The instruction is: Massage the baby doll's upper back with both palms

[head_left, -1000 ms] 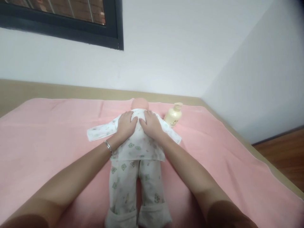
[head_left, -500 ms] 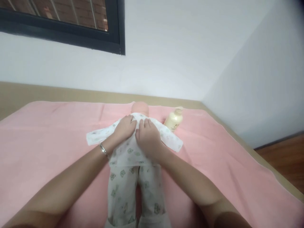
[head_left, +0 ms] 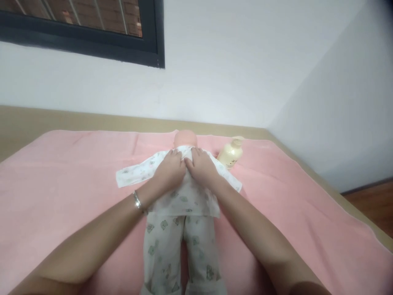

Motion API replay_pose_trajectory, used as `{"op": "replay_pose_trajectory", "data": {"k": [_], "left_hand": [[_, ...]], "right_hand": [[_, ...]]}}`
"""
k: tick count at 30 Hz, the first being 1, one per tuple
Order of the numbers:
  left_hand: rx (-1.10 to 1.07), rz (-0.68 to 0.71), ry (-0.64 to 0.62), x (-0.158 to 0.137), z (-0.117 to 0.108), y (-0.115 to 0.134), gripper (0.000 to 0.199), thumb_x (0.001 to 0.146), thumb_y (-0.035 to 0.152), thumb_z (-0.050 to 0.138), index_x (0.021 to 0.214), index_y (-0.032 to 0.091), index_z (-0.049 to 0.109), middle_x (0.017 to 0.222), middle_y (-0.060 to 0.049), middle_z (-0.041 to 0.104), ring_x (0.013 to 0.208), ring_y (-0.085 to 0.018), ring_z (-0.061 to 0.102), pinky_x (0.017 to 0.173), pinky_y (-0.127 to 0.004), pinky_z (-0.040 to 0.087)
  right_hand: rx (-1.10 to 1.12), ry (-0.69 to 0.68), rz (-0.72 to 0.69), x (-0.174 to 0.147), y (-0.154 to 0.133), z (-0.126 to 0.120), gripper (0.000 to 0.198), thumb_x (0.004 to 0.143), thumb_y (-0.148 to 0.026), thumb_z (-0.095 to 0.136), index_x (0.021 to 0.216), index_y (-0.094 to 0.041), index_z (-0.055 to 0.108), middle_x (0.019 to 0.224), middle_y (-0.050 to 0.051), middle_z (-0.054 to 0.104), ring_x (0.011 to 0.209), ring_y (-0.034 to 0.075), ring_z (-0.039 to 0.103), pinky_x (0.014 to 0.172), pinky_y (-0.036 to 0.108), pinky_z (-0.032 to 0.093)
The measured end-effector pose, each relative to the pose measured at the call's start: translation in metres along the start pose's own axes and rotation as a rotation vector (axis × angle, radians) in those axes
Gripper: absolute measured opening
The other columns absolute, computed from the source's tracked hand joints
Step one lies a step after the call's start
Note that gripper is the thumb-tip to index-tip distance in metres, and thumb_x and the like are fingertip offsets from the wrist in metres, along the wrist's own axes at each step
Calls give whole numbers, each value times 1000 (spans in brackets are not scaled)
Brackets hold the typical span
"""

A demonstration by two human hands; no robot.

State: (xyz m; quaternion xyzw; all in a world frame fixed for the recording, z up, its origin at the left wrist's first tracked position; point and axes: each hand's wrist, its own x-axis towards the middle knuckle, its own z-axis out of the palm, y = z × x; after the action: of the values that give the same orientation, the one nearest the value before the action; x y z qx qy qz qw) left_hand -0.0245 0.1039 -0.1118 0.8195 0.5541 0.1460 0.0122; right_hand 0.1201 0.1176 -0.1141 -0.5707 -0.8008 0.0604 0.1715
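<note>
Pink cloth [head_left: 80, 180] w/ pump btl [head_left: 230, 155] beside doll [head_left: 185, 138], window [head_left: 158, 35] behind

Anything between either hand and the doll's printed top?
Nothing visible: the left hand and right hand both lie directly on the printed top. The pump bottle is beyond the right-side sleeve, clear of both hands.

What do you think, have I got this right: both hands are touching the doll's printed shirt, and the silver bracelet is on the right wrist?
Not quite: the head view shows the silver bracelet on the left wrist. Both the left hand and right hand are touching the printed shirt.
</note>
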Motion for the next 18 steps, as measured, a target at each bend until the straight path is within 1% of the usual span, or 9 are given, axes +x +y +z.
{"op": "replay_pose_trajectory", "data": {"k": [2, 3, 5, 7, 8, 10, 13, 15, 18], "left_hand": [[-181, -169, -6, 8, -4, -8, 23, 93, 18, 36, 88, 18, 59, 103, -14, 70, 104, -27, 65, 101, -43, 53], [-250, -230, 6, 12, -5, -12, 21, 93, 22, 36, 84, 19, 55, 101, -12, 69, 99, -26, 64, 97, -42, 54], [-313, -280, 54, 16, -1, -17, 22, 94, 26, 34, 79, 21, 49, 97, -11, 68, 93, -24, 63, 92, -41, 53], [-319, -291, 110, 16, 6, -18, 23, 94, 27, 32, 78, 21, 47, 96, -12, 68, 92, -25, 61, 90, -41, 52], [-315, -291, 124, 16, 10, -19, 24, 94, 27, 32, 79, 20, 49, 97, -12, 68, 94, -25, 61, 92, -42, 51], [-305, -289, 130, 16, 15, -19, 26, 95, 29, 32, 86, 19, 55, 103, -13, 69, 102, -27, 62, 98, -44, 50], [-282, -297, 133, 15, 20, -19, 34, 96, 31, 32, 102, 16, 62, 118, -14, 70, 117, -29, 61, 108, -45, 46], [-274, -303, 136, 16, 22, -20, 37, 96, 31, 33, 108, 14, 64, 125, -15, 69, 123, -30, 60, 112, -45, 45], [-294, -301, 145, 17, 24, -22, 39, 97, 32, 33, 110, 14, 65, 126, -15, 69, 124, -30, 59, 113, -46, 45]], "right_hand": [[-77, 40, -18, -12, -10, 4, 50, 104, -32, 34, 134, 1, 57, 138, 27, 61, 128, 36, 56, 114, 50, 44], [-120, 63, -40, -19, -16, 6, 52, 104, -30, 33, 137, 3, 55, 137, 29, 60, 130, 37, 56, 115, 51, 43], [-192, 79, -107, -29, -25, 8, 53, 103, -23, 30, 142, 5, 52, 141, 30, 58, 136, 39, 53, 118, 52, 41], [-207, 33, -190, -32, -27, 6, 53, 100, -15, 28, 144, 4, 52, 145, 29, 56, 142, 38, 49, 123, 52, 37], [-178, 2, -195, -29, -25, 5, 53, 100, -14, 28, 144, 2, 54, 147, 27, 55, 144, 37, 48, 124, 51, 35], [-71, -41, -119, -18, -17, 0, 52, 103, -20, 31, 145, 1, 52, 152, 24, 52, 147, 35, 46, 126, 48, 36], [63, -55, 43, 1, -3, -3, 58, 105, -35, 36, 149, 1, 46, 159, 23, 44, 151, 34, 41, 126, 47, 35], [78, -40, 60, 7, 2, -2, 57, 104, -38, 39, 145, 1, 49, 157, 24, 46, 148, 35, 43, 125, 49, 35], [76, 12, 44, 7, 3, 3, 49, 103, -36, 39, 134, -3, 57, 150, 24, 54, 138, 35, 51, 120, 50, 39]]}}
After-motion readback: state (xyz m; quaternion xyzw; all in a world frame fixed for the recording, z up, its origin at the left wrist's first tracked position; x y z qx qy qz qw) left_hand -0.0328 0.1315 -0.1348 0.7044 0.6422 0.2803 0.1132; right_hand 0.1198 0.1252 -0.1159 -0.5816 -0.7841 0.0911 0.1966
